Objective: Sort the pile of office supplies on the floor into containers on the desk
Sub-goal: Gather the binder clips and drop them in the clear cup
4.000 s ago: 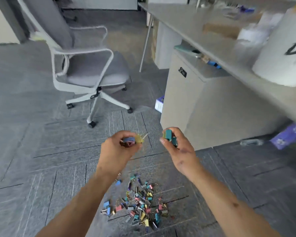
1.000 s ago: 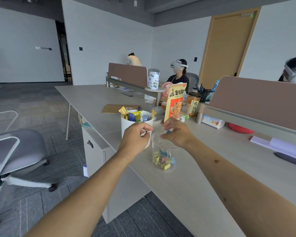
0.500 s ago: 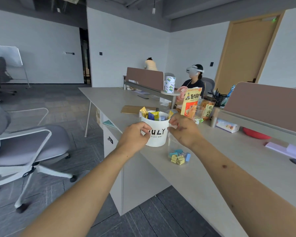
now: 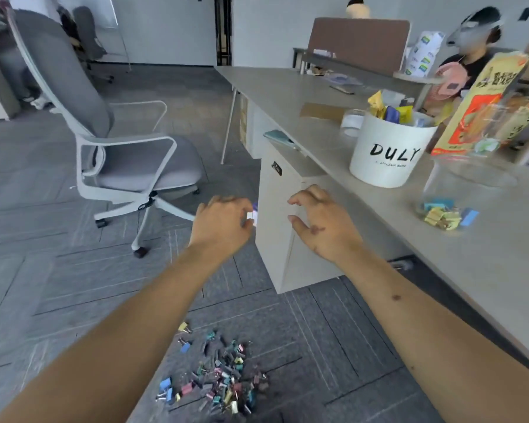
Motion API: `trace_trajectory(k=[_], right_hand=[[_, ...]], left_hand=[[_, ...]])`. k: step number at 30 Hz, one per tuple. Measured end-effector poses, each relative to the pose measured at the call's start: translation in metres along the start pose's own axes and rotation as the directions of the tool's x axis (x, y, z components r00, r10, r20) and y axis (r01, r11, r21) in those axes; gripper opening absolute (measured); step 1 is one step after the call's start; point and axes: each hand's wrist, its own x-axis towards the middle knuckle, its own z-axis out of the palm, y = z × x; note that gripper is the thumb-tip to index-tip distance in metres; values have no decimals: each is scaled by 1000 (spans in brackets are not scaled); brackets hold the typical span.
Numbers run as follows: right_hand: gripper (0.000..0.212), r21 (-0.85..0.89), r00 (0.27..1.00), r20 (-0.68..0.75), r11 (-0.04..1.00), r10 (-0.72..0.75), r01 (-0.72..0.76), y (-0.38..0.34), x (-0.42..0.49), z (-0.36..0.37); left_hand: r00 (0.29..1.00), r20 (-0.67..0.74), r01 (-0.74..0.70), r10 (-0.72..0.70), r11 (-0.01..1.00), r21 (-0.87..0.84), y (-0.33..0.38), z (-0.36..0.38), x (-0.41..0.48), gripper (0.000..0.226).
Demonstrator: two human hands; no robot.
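A pile of coloured binder clips (image 4: 219,381) lies on the grey carpet near the bottom of the view. On the desk (image 4: 486,257) stands a clear plastic cup (image 4: 449,196) with yellow and blue clips at its bottom. Left of it is a white tub marked DULY (image 4: 390,151) with several packets sticking out. My left hand (image 4: 223,225) and my right hand (image 4: 321,222) hang in the air above the floor, in front of the drawer cabinet, both with fingers spread and nothing in them.
A grey office chair (image 4: 110,141) stands at the left on the carpet. A beige drawer cabinet (image 4: 284,209) sits under the desk. An orange snack bag (image 4: 483,102) and a glass stand behind the cup. A person wearing a headset sits at the far right.
Both hands have left the cup and tub on the desk and dropped down to the left, now empty. My view has tilted from the desk toward the floor pile.
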Motion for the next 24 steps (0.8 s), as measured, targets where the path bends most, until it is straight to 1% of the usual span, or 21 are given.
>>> trace_trajectory(k=[3, 6, 10, 16, 20, 24], right_hand=[[35, 15, 996, 86, 1000, -2, 0, -1, -9, 59], [39, 40, 986, 165, 998, 34, -41, 6, -23, 118], [41, 52, 961, 258, 992, 95, -112, 19, -46, 195], [38, 86, 920, 368, 980, 134, -177, 46, -93, 296], [33, 104, 884, 436, 966, 171, -238, 59, -131, 356], [29, 114, 841, 498, 946, 210, -304, 69, -165, 414]], left_hand=[[994, 82, 64, -70, 996, 68, -38, 40, -21, 26], [975, 190, 101, -119, 990, 99, -71, 85, -44, 27], [948, 274, 140, -161, 986, 94, -107, 144, -75, 30], [879, 425, 198, -216, 976, 86, -146, 230, -120, 33], [833, 496, 244, -247, 967, 72, -170, 288, -150, 30], [825, 517, 246, -230, 968, 39, -192, 342, -176, 27]])
